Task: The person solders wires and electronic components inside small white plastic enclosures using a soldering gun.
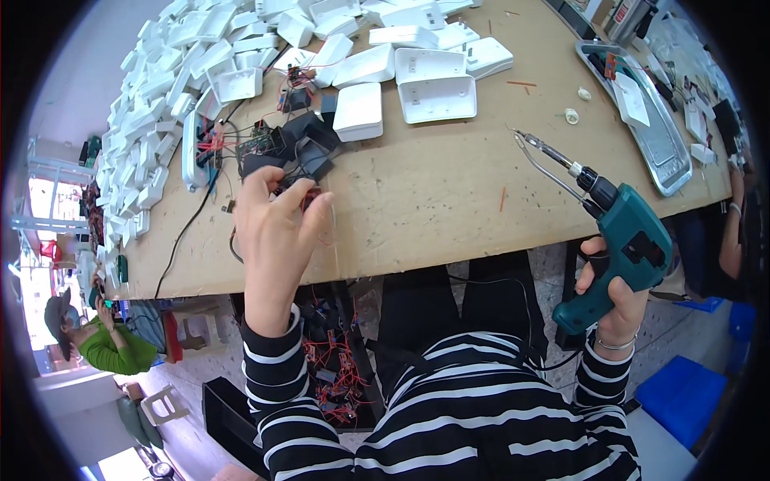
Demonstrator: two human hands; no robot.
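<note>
One solder gun, tip beyond R hand, wired pcs by L hand

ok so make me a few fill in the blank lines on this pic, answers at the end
The right grip holds a pistol-shaped tool with a black and ____ body.
The grip at the dark wired parts is the ____ one.
The heaped plastic cases are ____.
Left or right, the metal tray lies in the picture's ____ half.
Missing words: green; left; white; right.
</note>
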